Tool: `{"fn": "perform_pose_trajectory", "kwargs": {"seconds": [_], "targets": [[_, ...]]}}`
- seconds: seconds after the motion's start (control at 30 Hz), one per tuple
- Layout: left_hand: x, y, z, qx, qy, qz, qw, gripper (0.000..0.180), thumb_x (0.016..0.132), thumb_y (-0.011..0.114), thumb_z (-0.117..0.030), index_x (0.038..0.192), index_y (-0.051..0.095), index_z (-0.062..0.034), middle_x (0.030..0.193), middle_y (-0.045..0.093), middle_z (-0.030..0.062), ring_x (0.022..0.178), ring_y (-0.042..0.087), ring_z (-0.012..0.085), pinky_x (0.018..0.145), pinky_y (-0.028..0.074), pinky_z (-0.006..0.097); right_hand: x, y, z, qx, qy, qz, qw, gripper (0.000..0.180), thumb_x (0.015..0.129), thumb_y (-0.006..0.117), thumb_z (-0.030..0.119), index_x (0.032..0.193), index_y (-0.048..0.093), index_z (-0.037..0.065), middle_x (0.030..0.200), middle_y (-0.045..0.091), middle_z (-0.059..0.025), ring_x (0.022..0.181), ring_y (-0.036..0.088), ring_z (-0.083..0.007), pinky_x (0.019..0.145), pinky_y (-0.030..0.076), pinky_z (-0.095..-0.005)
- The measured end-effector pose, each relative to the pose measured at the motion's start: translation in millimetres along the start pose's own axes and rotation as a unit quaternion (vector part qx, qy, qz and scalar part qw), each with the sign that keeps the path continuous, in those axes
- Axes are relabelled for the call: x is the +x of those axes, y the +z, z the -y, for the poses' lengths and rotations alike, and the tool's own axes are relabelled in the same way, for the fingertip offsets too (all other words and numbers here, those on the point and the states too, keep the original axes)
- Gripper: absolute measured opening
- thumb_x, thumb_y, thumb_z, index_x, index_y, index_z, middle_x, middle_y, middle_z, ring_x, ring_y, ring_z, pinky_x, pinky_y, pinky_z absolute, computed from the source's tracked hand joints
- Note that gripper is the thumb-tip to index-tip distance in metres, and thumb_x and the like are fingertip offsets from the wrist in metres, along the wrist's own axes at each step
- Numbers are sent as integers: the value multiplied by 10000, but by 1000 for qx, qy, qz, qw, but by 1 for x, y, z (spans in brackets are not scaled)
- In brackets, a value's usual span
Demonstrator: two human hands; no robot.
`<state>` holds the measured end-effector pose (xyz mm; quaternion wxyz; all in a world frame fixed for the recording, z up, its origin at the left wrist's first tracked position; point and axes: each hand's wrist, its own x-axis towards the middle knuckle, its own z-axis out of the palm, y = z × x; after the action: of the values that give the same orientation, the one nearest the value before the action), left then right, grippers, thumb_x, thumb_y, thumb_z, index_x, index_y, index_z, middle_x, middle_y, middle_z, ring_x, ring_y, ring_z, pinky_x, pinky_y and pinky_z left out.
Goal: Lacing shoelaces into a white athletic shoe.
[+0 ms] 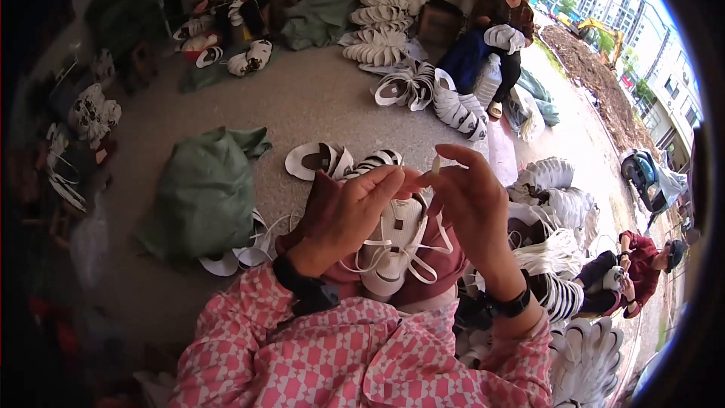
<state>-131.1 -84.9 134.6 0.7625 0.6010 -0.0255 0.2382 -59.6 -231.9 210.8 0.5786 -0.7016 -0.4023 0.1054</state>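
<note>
A white shoe upper (398, 236) rests on my lap, toe toward me, with loose white shoelaces (421, 264) trailing over both sides. Just above it my left hand (361, 208) is closed in a pinch; whatever its fingertips hold is too small to make out. Close against those fingertips, my right hand (470, 200) is also pinched, with its index finger bent. A short pale strip (436, 165), which looks like a lace end, sticks up between its fingers. Dark reddish cloth (325, 200) covers my legs under the shoe.
More shoe uppers (313, 160) lie ahead of my knees. A green sack (204, 196) stands at left. Stacked uppers (555, 208) and white laces (547, 257) crowd my right. Other people work at the back left, the back right (507, 23) and the right (642, 276).
</note>
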Motion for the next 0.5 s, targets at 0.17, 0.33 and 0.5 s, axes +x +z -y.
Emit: {"fn": "perform_pose_trajectory", "kwargs": {"seconds": [0.17,0.33,0.5], "targets": [[-3,4,-5,-71,-102,5,992,344,1019,461,-258,1177,576,26,1032,656,75,972,616,124,871,485,260,1,10,-25,93,120,8,988,198,911,590,53,1086,517,-5,832,691,-77,623,621,-95,514,469,-204],[-3,1,12,-222,-82,60,970,311,1001,508,-235,1157,592,21,1018,650,71,920,622,118,795,499,253,-4,15,-32,91,128,2,988,199,913,618,75,995,450,5,814,686,-120,612,630,-118,500,478,-214],[-3,0,21,-195,-127,26,972,270,990,531,-232,1070,625,9,962,653,43,880,618,98,775,496,232,-3,15,-41,79,139,3,987,218,906,622,55,937,408,26,815,681,-130,609,631,-124,496,482,-219]]}}
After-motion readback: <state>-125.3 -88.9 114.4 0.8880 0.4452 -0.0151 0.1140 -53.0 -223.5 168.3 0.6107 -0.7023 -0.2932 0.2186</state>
